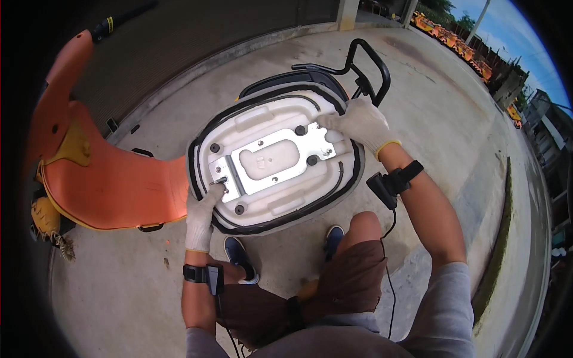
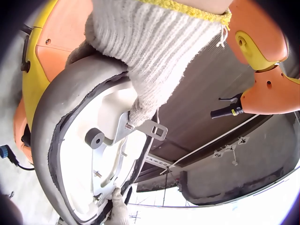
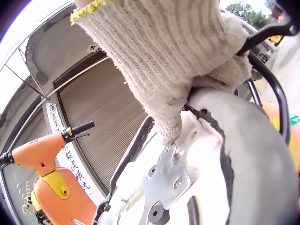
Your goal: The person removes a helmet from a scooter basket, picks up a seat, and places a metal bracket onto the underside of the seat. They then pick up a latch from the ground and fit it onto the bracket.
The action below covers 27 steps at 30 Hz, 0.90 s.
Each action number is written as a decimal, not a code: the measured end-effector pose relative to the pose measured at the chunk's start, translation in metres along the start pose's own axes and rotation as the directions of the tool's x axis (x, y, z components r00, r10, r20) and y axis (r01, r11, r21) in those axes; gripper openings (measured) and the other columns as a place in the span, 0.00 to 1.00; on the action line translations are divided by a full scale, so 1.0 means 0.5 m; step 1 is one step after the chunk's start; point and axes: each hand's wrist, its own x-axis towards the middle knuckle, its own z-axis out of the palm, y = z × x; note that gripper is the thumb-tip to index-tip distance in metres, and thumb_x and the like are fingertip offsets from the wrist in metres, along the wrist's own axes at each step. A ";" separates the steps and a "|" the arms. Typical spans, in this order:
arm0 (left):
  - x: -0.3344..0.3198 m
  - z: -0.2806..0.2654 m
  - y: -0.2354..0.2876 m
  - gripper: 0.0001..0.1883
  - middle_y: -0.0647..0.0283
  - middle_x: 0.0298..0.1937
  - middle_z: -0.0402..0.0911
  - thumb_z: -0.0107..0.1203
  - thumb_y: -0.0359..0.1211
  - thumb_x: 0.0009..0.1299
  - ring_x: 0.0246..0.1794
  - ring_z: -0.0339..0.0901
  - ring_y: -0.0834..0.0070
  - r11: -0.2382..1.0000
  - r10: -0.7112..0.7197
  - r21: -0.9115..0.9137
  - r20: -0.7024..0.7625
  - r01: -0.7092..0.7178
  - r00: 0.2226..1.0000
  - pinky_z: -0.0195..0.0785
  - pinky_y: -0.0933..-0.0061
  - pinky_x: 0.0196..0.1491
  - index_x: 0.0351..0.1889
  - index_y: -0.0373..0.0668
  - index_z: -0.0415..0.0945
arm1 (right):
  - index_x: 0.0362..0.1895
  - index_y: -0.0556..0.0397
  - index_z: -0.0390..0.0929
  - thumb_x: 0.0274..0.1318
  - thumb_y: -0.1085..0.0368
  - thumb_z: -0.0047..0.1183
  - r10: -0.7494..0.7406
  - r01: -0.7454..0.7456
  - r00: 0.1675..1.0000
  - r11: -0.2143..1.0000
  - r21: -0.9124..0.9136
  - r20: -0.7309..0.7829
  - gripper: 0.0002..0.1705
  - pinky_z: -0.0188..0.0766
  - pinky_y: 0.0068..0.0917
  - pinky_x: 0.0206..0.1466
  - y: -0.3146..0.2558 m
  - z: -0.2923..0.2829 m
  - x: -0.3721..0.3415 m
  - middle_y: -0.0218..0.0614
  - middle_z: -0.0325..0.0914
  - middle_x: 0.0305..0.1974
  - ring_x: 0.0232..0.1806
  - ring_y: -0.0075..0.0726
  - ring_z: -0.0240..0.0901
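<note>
A scooter seat lies underside up, its white plastic base (image 1: 250, 122) ringed by a dark edge. On the base sits a silver metal plate (image 1: 286, 181) with a central cutout, bolts and black rubber bumpers (image 1: 239, 210). The gloved left hand (image 1: 203, 218) grips the seat's left end, thumb on the plate by a bracket (image 2: 151, 129). At the other end the gloved right hand (image 1: 362, 124) grips the rim, its thumb (image 3: 168, 129) pressing the plate's end. The fingers of both hands are largely hidden beyond the grey seat edge (image 3: 253, 154).
An orange scooter body (image 1: 113, 179) stands at the left, with a handlebar grip (image 2: 222, 112). Behind the seat is a black rear rack (image 1: 382, 65). A shuttered wall (image 3: 98, 126) runs along the back; more orange scooters (image 1: 453, 43) stand far off at the upper right.
</note>
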 end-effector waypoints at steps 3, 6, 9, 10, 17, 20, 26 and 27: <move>-0.007 0.005 0.009 0.30 0.57 0.51 0.81 0.67 0.34 0.60 0.46 0.80 0.71 1.000 0.016 0.004 0.010 -0.016 1.000 0.76 0.69 0.50 0.60 0.36 0.70 | 0.31 0.61 0.86 0.44 0.31 0.59 0.019 -0.019 0.999 1.000 -0.014 -0.026 0.39 0.78 0.39 0.46 -0.009 -0.001 -0.008 0.51 0.84 0.31 0.38 0.49 0.84; -0.006 0.001 0.008 0.31 0.55 0.52 0.81 0.67 0.35 0.61 0.47 0.80 0.70 1.000 -0.012 0.014 0.005 0.012 1.000 0.76 0.68 0.50 0.60 0.35 0.70 | 0.39 0.67 0.83 0.43 0.29 0.62 0.082 -0.090 0.985 0.995 0.048 0.154 0.46 0.77 0.39 0.49 -0.027 -0.025 -0.012 0.56 0.83 0.39 0.44 0.49 0.83; -0.003 0.005 0.014 0.31 0.54 0.52 0.81 0.67 0.35 0.60 0.47 0.80 0.68 1.000 0.006 0.014 -0.010 -0.005 1.000 0.75 0.68 0.51 0.61 0.35 0.70 | 0.44 0.67 0.81 0.43 0.32 0.64 0.056 -0.055 0.998 0.998 -0.041 0.034 0.45 0.77 0.38 0.50 -0.020 -0.012 -0.013 0.57 0.83 0.42 0.46 0.49 0.82; -0.001 0.004 0.011 0.31 0.54 0.53 0.80 0.67 0.34 0.60 0.47 0.80 0.68 1.000 0.016 0.025 -0.005 -0.016 1.000 0.75 0.68 0.51 0.61 0.35 0.70 | 0.44 0.67 0.81 0.43 0.32 0.64 0.055 -0.054 0.998 0.998 -0.040 0.026 0.45 0.77 0.38 0.50 -0.009 -0.009 -0.003 0.57 0.83 0.42 0.46 0.49 0.82; 0.001 -0.003 0.014 0.32 0.54 0.52 0.80 0.67 0.33 0.60 0.47 0.80 0.68 0.998 0.006 0.056 0.016 -0.007 1.000 0.76 0.68 0.51 0.62 0.34 0.70 | 0.44 0.64 0.83 0.43 0.32 0.62 -0.063 0.054 0.993 0.994 0.094 0.098 0.44 0.77 0.39 0.48 0.028 0.017 0.025 0.55 0.84 0.38 0.42 0.50 0.83; 0.004 -0.006 0.012 0.31 0.55 0.51 0.81 0.66 0.33 0.60 0.46 0.81 0.69 0.999 0.001 0.042 0.069 -0.004 0.998 0.76 0.69 0.50 0.61 0.34 0.70 | 0.42 0.63 0.83 0.43 0.32 0.62 -0.009 0.009 1.000 1.000 0.003 0.004 0.43 0.77 0.40 0.47 0.009 0.014 0.007 0.53 0.83 0.36 0.42 0.49 0.83; -0.005 0.001 0.027 0.29 0.56 0.49 0.82 0.66 0.33 0.60 0.45 0.81 0.71 1.000 -0.026 0.017 0.024 0.025 0.999 0.76 0.70 0.50 0.59 0.35 0.71 | 0.41 0.61 0.82 0.42 0.31 0.61 0.019 -0.019 0.999 1.000 -0.014 -0.032 0.41 0.77 0.43 0.49 0.002 0.019 0.003 0.53 0.84 0.38 0.43 0.53 0.83; -0.003 0.003 0.029 0.30 0.55 0.48 0.82 0.66 0.33 0.59 0.45 0.81 0.70 1.000 -0.021 0.007 0.032 0.021 0.999 0.76 0.69 0.49 0.59 0.34 0.70 | 0.42 0.62 0.82 0.42 0.31 0.62 0.037 -0.039 0.998 0.999 -0.030 -0.053 0.43 0.76 0.43 0.51 -0.006 0.013 -0.006 0.55 0.83 0.40 0.44 0.54 0.82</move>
